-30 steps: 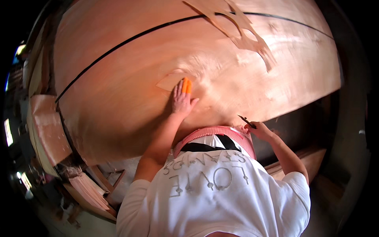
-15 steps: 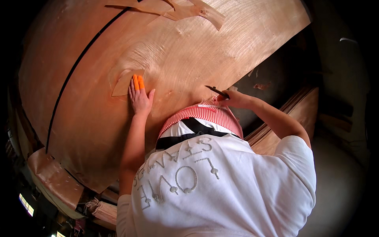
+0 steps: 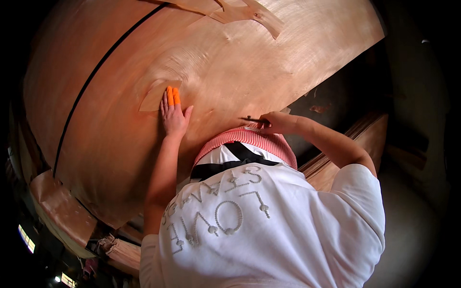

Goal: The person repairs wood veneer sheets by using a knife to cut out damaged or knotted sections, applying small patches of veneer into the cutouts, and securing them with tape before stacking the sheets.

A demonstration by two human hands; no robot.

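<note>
Pointed wood patch [image 3: 151, 101], 10 o'clock: partly hidden by the left hand [image 3: 175, 117], grip unclosed, laid flat. Dark slim tool [image 3: 251, 119], 1 o'clock: clamped in the right hand's grip [image 3: 277, 123]; rear covered. Wood scrap [image 3: 240, 14], 12 o'clock: cropped. Surface: broad wood sheet [image 3: 249, 72], black line [image 3: 87, 85]. Room: dark; window [image 3: 26, 238], 8 o'clock.

A broad, pale brown wood sheet [image 3: 249, 72] carries everything here, its grain swirling just beyond a small, pointed, thin wooden patch [image 3: 151, 100] that lies flat on it. The left hand [image 3: 175, 118] rests on the sheet just right of the patch, its fingers over the patch's right part. A black strip [image 3: 86, 84] curves well left of the patch, and an irregular cut-out offcut [image 3: 240, 13] lies beyond it to the right.
</note>
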